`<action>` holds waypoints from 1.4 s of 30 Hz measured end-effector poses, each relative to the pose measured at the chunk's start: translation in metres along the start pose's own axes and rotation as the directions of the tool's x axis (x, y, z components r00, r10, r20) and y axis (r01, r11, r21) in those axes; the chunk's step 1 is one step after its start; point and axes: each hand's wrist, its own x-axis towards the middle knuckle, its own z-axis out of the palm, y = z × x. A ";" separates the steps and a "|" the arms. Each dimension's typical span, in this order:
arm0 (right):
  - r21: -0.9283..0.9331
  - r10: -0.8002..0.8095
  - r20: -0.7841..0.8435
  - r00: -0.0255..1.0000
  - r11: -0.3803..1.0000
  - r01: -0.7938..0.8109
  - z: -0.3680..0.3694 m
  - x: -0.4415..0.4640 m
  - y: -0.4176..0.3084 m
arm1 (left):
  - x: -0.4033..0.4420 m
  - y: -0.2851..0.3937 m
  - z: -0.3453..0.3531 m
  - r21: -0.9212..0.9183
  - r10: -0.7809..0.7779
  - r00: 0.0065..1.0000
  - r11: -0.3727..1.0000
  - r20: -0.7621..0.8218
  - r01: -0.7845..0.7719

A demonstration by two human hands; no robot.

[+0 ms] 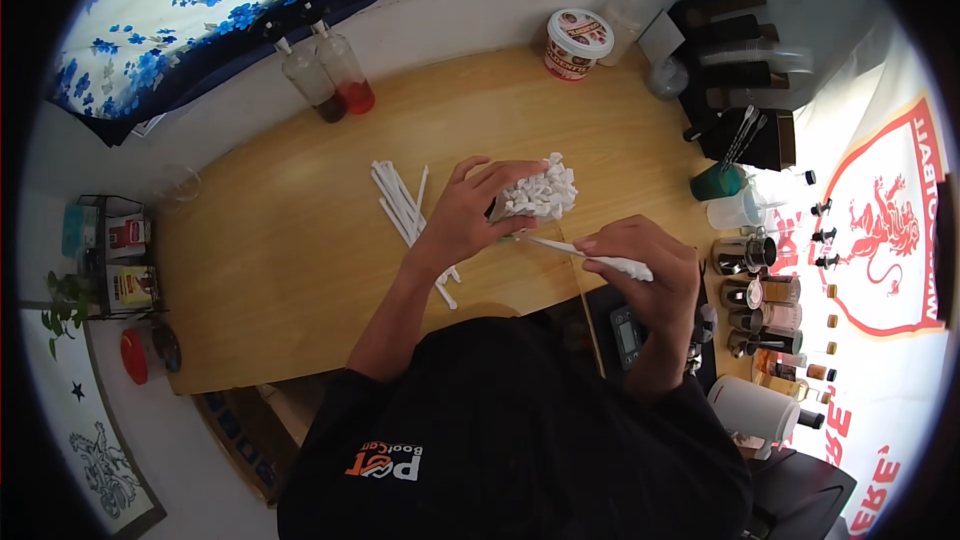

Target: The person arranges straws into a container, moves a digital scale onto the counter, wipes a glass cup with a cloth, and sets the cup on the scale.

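Note:
My left hand (pixel 468 210) is wrapped round a container, mostly hidden by the fingers, that is packed with white paper-wrapped pieces (pixel 540 192) whose ends stick up. To its right, my right hand (pixel 645 265) is closed on some white wrapped sticks (pixel 620 265); a thin end of them points left toward the container. Several long white wrapped straws (pixel 398 202) lie loosely on the wooden table (pixel 290 230), left of my left hand and partly under its forearm.
Two glass bottles (pixel 340 65) and a lidded tub (pixel 577 43) stand along the back wall. A green cup (pixel 716 180), metal cups (pixel 738 255) and small bottles line the right side. A black scale (pixel 627 335) sits near my right forearm; a wire rack (pixel 122 260) is at left.

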 end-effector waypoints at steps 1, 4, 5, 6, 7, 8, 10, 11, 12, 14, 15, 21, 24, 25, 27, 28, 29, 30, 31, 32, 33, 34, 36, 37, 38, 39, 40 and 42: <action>0.019 -0.037 0.003 0.999 0.999 0.037 0.004 0.000 0.002 | 0.000 0.001 0.000 0.003 0.000 1.000 1.000 -0.004 0.000; 0.006 -0.038 0.031 0.999 0.999 0.038 0.019 0.000 0.011 | -0.001 -0.002 0.001 -0.005 0.014 1.000 1.000 -0.019 -0.014; 0.006 -0.042 0.034 0.999 0.999 0.042 0.023 -0.001 0.015 | -0.002 -0.002 0.001 -0.013 0.028 0.999 1.000 -0.027 -0.028; -0.016 -0.017 0.068 0.998 1.000 0.018 0.028 -0.001 0.021 | -0.001 -0.002 0.000 -0.009 0.027 0.999 1.000 -0.034 -0.028; -0.038 0.007 0.101 0.995 0.999 -0.004 0.033 0.000 0.025 | -0.002 0.000 -0.001 -0.007 0.015 1.000 1.000 -0.018 -0.015; -0.034 0.000 0.104 0.995 0.999 0.004 0.037 0.002 0.028 | -0.003 0.001 -0.002 -0.005 0.001 1.000 1.000 -0.003 -0.002; -0.184 -0.044 0.066 0.997 0.981 0.055 0.044 0.005 0.032 | -0.004 0.004 -0.005 -0.062 -0.013 1.000 0.998 0.006 0.014; -0.181 -0.048 0.070 0.996 0.982 0.060 0.048 0.003 0.035 | -0.005 0.006 -0.006 -0.125 -0.024 0.999 0.992 0.023 0.027; -0.231 -0.013 0.030 0.999 0.973 0.020 0.051 0.001 0.037 | -0.006 0.005 -0.006 -0.124 -0.024 1.000 0.992 0.019 0.026; -0.280 0.019 -0.013 1.000 0.960 -0.022 0.056 -0.003 0.044 | -0.011 0.002 -0.004 -0.314 -0.061 0.998 0.947 0.034 0.068; -0.298 0.021 -0.026 0.999 0.954 -0.028 0.058 -0.005 0.047 | -0.014 -0.001 -0.002 -0.314 -0.059 0.998 0.947 0.033 0.067; -0.218 -0.017 -0.168 0.986 0.976 -0.020 0.061 -0.006 0.044 | -0.023 0.002 0.005 -0.406 -0.107 0.993 0.907 0.044 0.116; -0.223 -0.163 -0.231 0.959 0.969 0.111 0.059 -0.006 0.046 | -0.027 -0.003 0.014 -0.390 -0.086 0.996 0.917 0.013 0.084; -0.262 -0.260 -0.225 0.939 0.944 0.198 0.059 -0.006 0.047 | -0.028 -0.002 0.016 -0.393 -0.097 0.995 0.915 0.003 0.090; -0.284 -0.280 -0.209 0.937 0.934 0.216 0.063 -0.007 0.047 | -0.027 -0.001 0.021 -0.398 -0.105 0.994 0.912 -0.002 0.096; -0.303 -0.302 -0.191 0.934 0.923 0.237 0.065 -0.007 0.047 | -0.027 -0.002 0.023 -0.414 -0.121 0.993 0.904 -0.001 0.110; -0.305 -0.301 -0.194 0.934 0.923 0.234 0.066 -0.008 0.049 | -0.027 -0.002 0.024 -0.430 -0.136 0.991 0.895 0.000 0.123; -0.364 -0.323 -0.167 0.932 0.898 0.246 0.068 -0.010 0.052 | -0.027 -0.001 0.025 -0.430 -0.135 0.991 0.895 0.003 0.123; -0.422 -0.344 -0.138 0.929 0.869 0.259 0.070 -0.011 0.055 | -0.026 -0.001 0.025 -0.417 -0.149 0.989 0.898 0.004 0.137; -0.423 -0.343 -0.140 0.929 0.869 0.257 0.073 -0.012 0.058 | -0.026 0.000 0.026 -0.406 -0.162 0.987 0.902 0.003 0.149; -0.456 -0.328 -0.153 0.932 0.860 0.228 0.076 -0.014 0.060 | -0.026 0.000 0.026 -0.406 -0.161 0.987 0.902 0.004 0.149; -0.487 -0.315 -0.166 0.934 0.850 0.200 0.079 -0.015 0.062 | -0.025 -0.001 0.027 -0.401 -0.160 0.987 0.904 0.000 0.146; -0.507 -0.319 -0.159 0.934 0.839 0.200 0.084 -0.018 0.065 | -0.025 -0.002 0.029 -0.395 -0.156 0.988 0.907 -0.002 0.143; -0.526 -0.324 -0.150 0.934 0.826 0.202 0.085 -0.019 0.067 | -0.025 -0.003 0.031 -0.406 -0.170 0.986 0.901 0.001 0.155; -0.528 -0.325 -0.151 0.934 0.825 0.202 0.085 -0.020 0.069 | -0.025 -0.004 0.032 -0.418 -0.184 0.983 0.893 0.003 0.168; -0.539 -0.340 -0.130 0.932 0.813 0.221 0.085 -0.021 0.071 | -0.025 -0.004 0.032 -0.419 -0.182 0.983 0.892 0.005 0.167; -0.550 -0.353 -0.108 0.929 0.800 0.240 0.085 -0.022 0.072 | -0.024 -0.004 0.033 -0.401 -0.184 0.983 0.901 0.000 0.169; -0.475 -0.293 -0.205 0.934 0.864 0.167 0.083 -0.025 0.068 | -0.023 -0.003 0.034 -0.383 -0.184 0.983 0.908 -0.005 0.168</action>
